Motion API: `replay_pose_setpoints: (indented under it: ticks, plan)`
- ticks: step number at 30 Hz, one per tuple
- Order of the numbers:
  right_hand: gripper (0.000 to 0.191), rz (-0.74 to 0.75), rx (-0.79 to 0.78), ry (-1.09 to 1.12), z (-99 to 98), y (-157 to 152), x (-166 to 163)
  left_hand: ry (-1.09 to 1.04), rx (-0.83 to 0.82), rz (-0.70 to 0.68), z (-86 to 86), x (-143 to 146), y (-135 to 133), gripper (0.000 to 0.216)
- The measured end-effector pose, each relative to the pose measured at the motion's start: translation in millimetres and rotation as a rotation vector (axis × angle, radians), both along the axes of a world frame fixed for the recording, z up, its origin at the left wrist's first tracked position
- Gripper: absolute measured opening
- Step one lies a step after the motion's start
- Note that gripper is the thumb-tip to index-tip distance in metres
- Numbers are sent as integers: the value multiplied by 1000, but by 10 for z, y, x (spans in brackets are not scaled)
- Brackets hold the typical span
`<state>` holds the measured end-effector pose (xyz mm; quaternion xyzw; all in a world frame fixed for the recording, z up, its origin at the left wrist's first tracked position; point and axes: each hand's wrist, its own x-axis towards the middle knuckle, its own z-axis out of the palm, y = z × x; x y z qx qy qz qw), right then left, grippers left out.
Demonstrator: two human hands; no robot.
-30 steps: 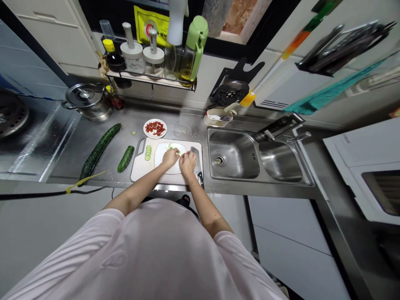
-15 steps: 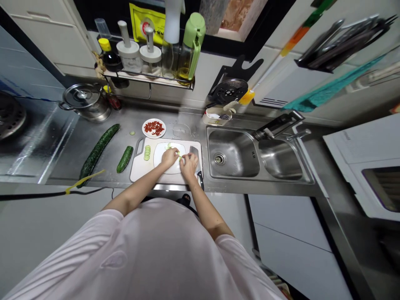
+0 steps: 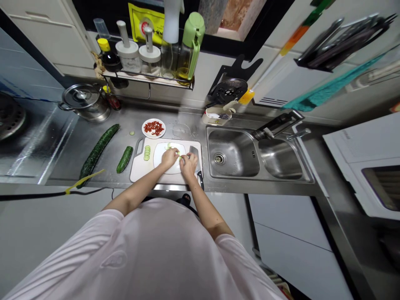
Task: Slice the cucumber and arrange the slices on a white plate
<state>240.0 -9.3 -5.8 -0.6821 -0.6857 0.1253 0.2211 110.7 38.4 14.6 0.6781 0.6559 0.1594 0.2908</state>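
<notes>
My left hand (image 3: 170, 158) and my right hand (image 3: 188, 164) meet over a white plate (image 3: 159, 156), fingers closed around a small green cucumber slice (image 3: 178, 154) that is partly hidden between them. More cucumber slices (image 3: 169, 146) lie on the plate's far side. Under the plate is a pale cutting board (image 3: 137, 172) with a grey handle. A short row of cucumber slices (image 3: 147, 153) rests on the board's left part. At the board's right edge lies a knife (image 3: 200, 179), black handle toward me, its blade partly covered by my right hand.
A cut cucumber piece (image 3: 124, 159) and a long cucumber (image 3: 99, 151) lie left of the board. Behind it stands a small plate of chopped red pieces (image 3: 153, 128). A steel pot (image 3: 84, 102) is at back left, a double sink (image 3: 233, 154) to the right.
Almost nothing differs. Both hands stay over the plate with only slight finger movement, and the view has shifted a little.
</notes>
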Motion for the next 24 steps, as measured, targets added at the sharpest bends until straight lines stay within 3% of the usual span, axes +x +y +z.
replay_pose_setpoints:
  ticks: [24]
  plan:
    - [26, -26, 14, -15, 20, 7, 65, 14, 67, -8, -45, -10, -14, 22]
